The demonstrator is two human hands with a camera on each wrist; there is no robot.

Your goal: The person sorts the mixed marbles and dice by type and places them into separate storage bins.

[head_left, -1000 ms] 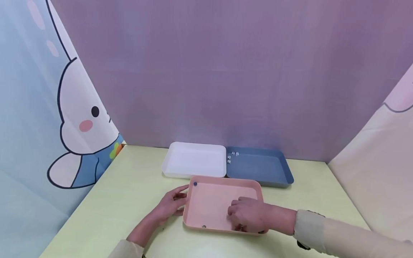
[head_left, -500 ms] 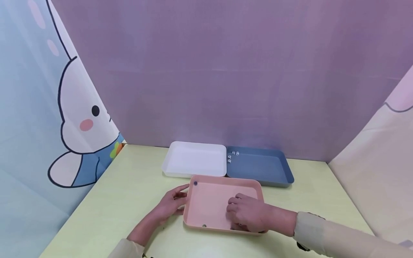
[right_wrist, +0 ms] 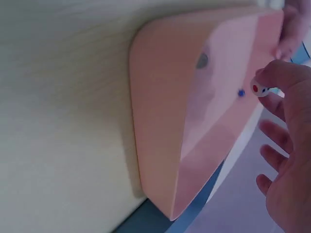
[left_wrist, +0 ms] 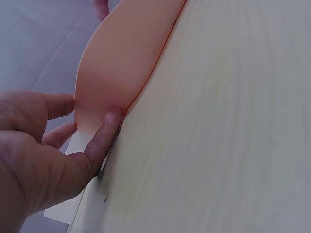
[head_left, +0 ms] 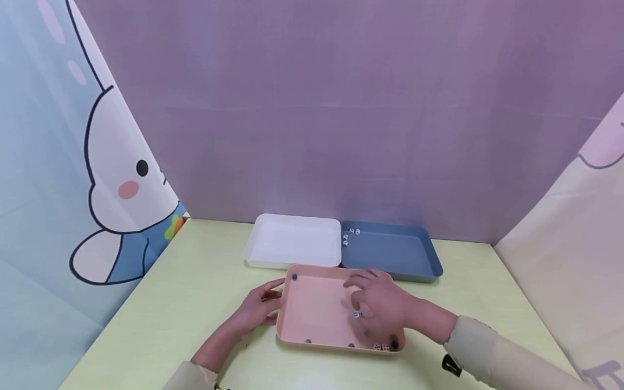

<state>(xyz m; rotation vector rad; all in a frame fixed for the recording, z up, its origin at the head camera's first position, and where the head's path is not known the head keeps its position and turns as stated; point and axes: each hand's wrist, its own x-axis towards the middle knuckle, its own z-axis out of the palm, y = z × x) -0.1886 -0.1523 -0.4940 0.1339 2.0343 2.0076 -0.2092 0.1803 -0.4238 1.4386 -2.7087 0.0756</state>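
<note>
My right hand (head_left: pixel 383 304) pinches a white die (head_left: pixel 357 314) between thumb and index finger, above the pink tray (head_left: pixel 317 309). In the right wrist view the die (right_wrist: pixel 259 89) shows a red pip and blue pips. My left hand (left_wrist: pixel 53 155) touches the tray's left outer wall with its thumb (left_wrist: pixel 108 131) and fingertips. Inside the tray, two dice (head_left: pixel 381 347) lie near the front right corner beside small dark round pieces (head_left: pixel 394 343). Small greenish balls (head_left: pixel 308 341) rest along the front wall, and a dark blue ball (head_left: pixel 294 277) sits in the back left corner.
Behind the pink tray stand a white tray (head_left: pixel 292 241) and, to its right, a blue tray (head_left: pixel 395 253). Several dice (head_left: pixel 345 238) lie in the blue tray's left end. A purple curtain (head_left: pixel 317 108) hangs behind the pale yellow table (head_left: pixel 195 271).
The right hand has lifted from the front right of the pink tray and moved back, with a die now visible in its pinch. The left hand has stayed in place.
</note>
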